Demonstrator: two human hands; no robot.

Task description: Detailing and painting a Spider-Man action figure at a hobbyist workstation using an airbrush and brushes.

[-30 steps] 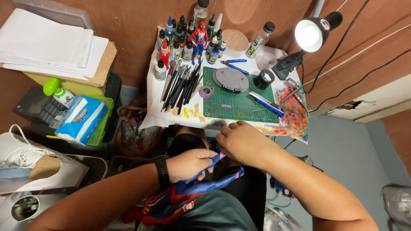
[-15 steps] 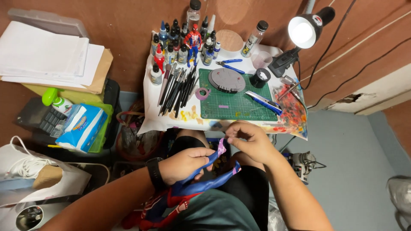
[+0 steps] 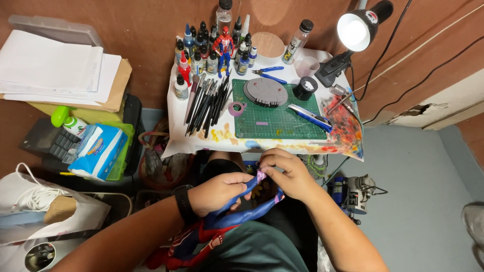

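Overhead view from the head camera. A blue and red toy figure (image 3: 222, 226) lay across the person's lap, below the near edge of the worktop (image 3: 201, 143). The left hand (image 3: 219, 193) was closed around the figure's blue limb. The right hand (image 3: 287, 174) had its fingertips pressed together, pinching a small strip of purple tape (image 3: 261, 176) at the upper end of that limb. The two hands were touching each other over the figure.

On the worktop a green cutting mat (image 3: 282, 123) carried a round grey base (image 3: 265, 91) and a blue craft knife (image 3: 309, 117); a small black jar (image 3: 305, 88) stood at the mat's far right corner. A purple tape ring (image 3: 236, 108) lay just beside the mat's left edge, next to a fan of paintbrushes (image 3: 206, 103). Behind these stood a cluster of small paint bottles (image 3: 194, 55) around a red and blue action figure (image 3: 223, 46), upright. Blue pliers (image 3: 267, 74) lay near a clear cup (image 3: 307, 65), whose contents could not be told. A lit desk lamp (image 3: 355, 30) leaned over the right corner.

To the left, a green bin (image 3: 123, 151) held a blue pack of wipes (image 3: 98, 151). A white bag (image 3: 30, 201) held coiled white cord. Stacked papers (image 3: 55, 68) lay above.
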